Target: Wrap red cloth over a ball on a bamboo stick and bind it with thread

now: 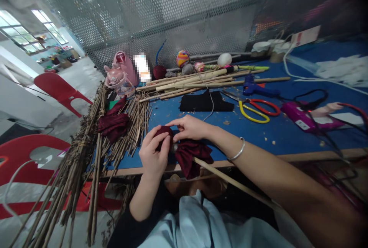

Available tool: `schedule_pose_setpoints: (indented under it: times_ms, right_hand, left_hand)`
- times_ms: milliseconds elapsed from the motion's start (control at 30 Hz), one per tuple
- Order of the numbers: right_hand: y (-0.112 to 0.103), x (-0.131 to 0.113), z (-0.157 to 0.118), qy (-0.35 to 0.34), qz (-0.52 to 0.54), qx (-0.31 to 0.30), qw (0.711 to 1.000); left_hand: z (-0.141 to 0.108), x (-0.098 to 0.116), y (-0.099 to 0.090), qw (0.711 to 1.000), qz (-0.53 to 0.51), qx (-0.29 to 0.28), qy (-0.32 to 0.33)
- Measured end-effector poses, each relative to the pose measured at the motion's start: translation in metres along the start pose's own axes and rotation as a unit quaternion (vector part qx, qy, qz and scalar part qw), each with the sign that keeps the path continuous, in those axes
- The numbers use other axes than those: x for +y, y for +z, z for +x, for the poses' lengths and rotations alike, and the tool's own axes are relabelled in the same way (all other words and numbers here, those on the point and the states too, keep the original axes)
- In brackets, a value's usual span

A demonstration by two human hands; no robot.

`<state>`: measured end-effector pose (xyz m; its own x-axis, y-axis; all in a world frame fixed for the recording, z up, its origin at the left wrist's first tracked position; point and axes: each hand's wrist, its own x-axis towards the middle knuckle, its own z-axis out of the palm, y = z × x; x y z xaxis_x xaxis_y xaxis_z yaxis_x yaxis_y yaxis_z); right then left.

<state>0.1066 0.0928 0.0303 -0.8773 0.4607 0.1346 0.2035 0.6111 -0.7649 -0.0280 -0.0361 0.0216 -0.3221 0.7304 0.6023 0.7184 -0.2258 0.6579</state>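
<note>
Between my hands is a dark red ball (163, 130), fixed at the head of a pale wooden stick (230, 179) that slants down to the right. Dark red cloth (191, 158) hangs gathered around the stick just below the ball, with a pale band at the neck. My left hand (155, 146) is wrapped round the ball from the left, thumb across its front. From the right, my right hand (188, 128) curls its index finger and thumb against the ball's edge. Whether a thread lies between those fingers is too small to tell.
Scissors (255, 110), black cloth (205, 101), a blue glue gun (260, 88) and a purple device (310, 117) with cables lie rightward on the blue table. Sticks (184, 83) lie behind. Bundled twigs (77, 152) and more dark red cloth (113, 123) are at left, near red chairs (57, 87).
</note>
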Motion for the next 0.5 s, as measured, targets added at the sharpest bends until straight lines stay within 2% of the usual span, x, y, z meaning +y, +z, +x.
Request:
schedule_pose_setpoints:
  times_ms: [100, 200, 267, 333, 400, 500]
  right_hand:
    - [0.002, 0.002, -0.002, 0.002, -0.001, 0.010, 1.000]
    - [0.004, 0.005, -0.004, 0.008, 0.004, 0.014, 1.000]
    - [0.005, 0.006, -0.004, 0.009, 0.006, 0.013, 1.000]
    - [0.006, 0.006, -0.004, 0.001, 0.006, 0.013, 1.000]
    - [0.006, 0.005, -0.005, -0.005, 0.005, 0.016, 1.000]
    - [0.006, 0.004, -0.005, -0.008, -0.002, 0.021, 1.000]
  left_hand:
    - [0.006, 0.001, 0.001, 0.994, -0.042, 0.030, -0.093]
    - [0.009, -0.005, -0.007, 0.982, -0.122, -0.027, -0.139]
    - [0.009, -0.007, -0.013, 0.984, -0.112, -0.094, -0.103]
    - [0.008, -0.006, -0.017, 0.987, -0.040, -0.146, -0.046]
    - [0.006, -0.003, -0.017, 0.987, 0.027, -0.161, -0.010]
    - [0.004, 0.001, -0.013, 0.986, 0.071, -0.148, -0.011]
